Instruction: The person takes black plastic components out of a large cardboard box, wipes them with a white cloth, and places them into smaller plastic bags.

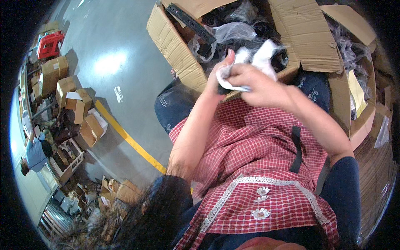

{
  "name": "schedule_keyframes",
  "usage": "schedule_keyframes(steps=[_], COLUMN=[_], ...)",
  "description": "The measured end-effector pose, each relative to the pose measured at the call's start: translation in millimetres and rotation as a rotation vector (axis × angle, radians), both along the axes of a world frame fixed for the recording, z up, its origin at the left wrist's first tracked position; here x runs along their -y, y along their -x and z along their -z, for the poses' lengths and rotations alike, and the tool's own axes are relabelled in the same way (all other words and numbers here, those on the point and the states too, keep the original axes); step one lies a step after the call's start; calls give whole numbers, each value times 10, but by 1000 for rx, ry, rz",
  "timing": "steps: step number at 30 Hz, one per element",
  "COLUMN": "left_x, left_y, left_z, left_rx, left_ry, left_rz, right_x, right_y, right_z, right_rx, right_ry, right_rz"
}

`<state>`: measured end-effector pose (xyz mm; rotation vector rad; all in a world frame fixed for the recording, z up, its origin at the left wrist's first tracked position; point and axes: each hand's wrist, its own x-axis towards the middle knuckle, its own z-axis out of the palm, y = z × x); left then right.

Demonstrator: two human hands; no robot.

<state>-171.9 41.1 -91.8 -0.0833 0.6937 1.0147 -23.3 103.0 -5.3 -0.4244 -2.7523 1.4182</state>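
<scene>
My two hands meet above the near edge of an open cardboard box (243,71). A white cloth (225,78) is bunched between them. My right hand (258,85), blurred by motion, has its fingers closed on the cloth. My left hand (215,77) curls round the other side with its thumb raised. Something dark shows beneath the cloth at the left palm, too covered to name. More white material (264,56) hangs just past the right hand, over the box. Inside the box lie dark parts in clear plastic bags (235,32), and a long black slotted bar (191,23) leans at its left side.
At the right stands another open carton (350,83) with plastic-wrapped items and a yellow sheet (357,93). A yellow line (129,141) crosses the grey floor at left. Beyond it are several cartons (54,75), a red stool-like object (50,44) and another person (35,154).
</scene>
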Motion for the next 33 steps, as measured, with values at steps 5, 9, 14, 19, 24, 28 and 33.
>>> schedule_keyframes(steps=[5, 9, 14, 19, 24, 28, 33], left_x=[54, 53, 1, 26, 63, 1, -23], left_y=[40, 79, 86, 89, 398, 278, 43], left_z=[-45, -157, 9, -189, -146, -156, -257], left_rx=[-261, -161, -194, -91, -253, -284, -305], left_ry=[-19, -25, -53, -54, -163, -190, -1], left_rz=[-80, -100, -133, -306, -168, -16, -102], right_x=[190, 68, 67, -198, -1162, -1225, -225], right_y=[103, 78, 104, 110, -908, -986, -85], right_z=[48, 151, 214, -44, -198, -435, -396], right_rx=[229, 166, 109, 134, 920, 409, 187], right_ry=[-262, 450, -56, -560, -912, -213, -303], right_rz=[223, 384, 298, 207, 281, 588, 154])
